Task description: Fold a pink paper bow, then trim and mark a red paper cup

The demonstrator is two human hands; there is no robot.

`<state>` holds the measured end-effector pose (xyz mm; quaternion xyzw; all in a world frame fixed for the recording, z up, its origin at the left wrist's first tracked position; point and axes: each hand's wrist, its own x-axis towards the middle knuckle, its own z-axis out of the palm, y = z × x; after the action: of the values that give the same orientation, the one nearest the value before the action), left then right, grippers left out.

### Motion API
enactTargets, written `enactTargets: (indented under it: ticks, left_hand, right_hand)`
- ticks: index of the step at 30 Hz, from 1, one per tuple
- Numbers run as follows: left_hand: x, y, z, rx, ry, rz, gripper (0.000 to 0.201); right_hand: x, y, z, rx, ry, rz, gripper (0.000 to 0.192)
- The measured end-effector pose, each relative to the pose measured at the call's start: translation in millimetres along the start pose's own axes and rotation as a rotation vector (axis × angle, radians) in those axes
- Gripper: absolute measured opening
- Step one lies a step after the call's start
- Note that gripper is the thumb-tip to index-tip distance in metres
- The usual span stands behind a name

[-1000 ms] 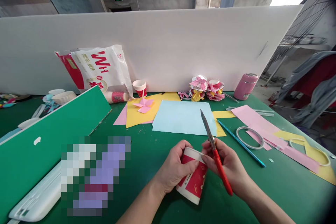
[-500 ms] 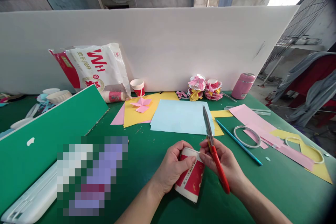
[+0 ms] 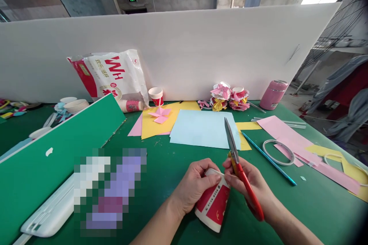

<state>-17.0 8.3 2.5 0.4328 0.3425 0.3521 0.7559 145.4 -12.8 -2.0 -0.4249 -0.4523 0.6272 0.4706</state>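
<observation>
Low in the middle of the head view, my left hand (image 3: 197, 185) grips a red and white paper cup (image 3: 214, 210), thumb pressed on its printed side. The cup tilts, and its top end looks pressed narrow. My right hand (image 3: 253, 180) keeps a pair of red-handled scissors (image 3: 248, 187) in its palm, the closed blades pointing up and away. Its thumb and forefinger meet the cup's upper right edge; whether they pinch it is hard to make out. Beyond both hands lie light blue paper sheets (image 3: 204, 128).
Right of my hands are a blue pencil-like stick (image 3: 268, 159), a tape roll (image 3: 278, 152) and pink paper strips (image 3: 287, 134). Decorated cups (image 3: 221, 95) and a pink flask (image 3: 273, 95) stand by the white board (image 3: 184, 49). A green panel (image 3: 69, 134) slants at left.
The view has shifted slightly left, so things appear farther right. The cup's top looks more squeezed and tilted between my hands. Both hands keep their holds.
</observation>
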Motion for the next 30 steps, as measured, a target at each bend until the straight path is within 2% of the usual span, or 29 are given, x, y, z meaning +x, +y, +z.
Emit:
enactTargets:
  ticks: [14,22,30]
  left_hand:
    - [-3.7,5.9,7.4,0.298,0.072,0.087,0.02]
    - [-2.3,3.4,7.1,0.127,0.092,0.006,0.02]
    - [-0.1,2.0,6.4,0.006,0.16,-0.076,0.021]
  right_hand:
    - [-1.0,1.3,4.4,-0.111,0.087,-0.033,0.023]
    - [0.7,1.3,7.2,-0.082,0.095,-0.058,0.026]
    - [-0.3,3.9,8.2,-0.088,0.067,-0.091,0.028]
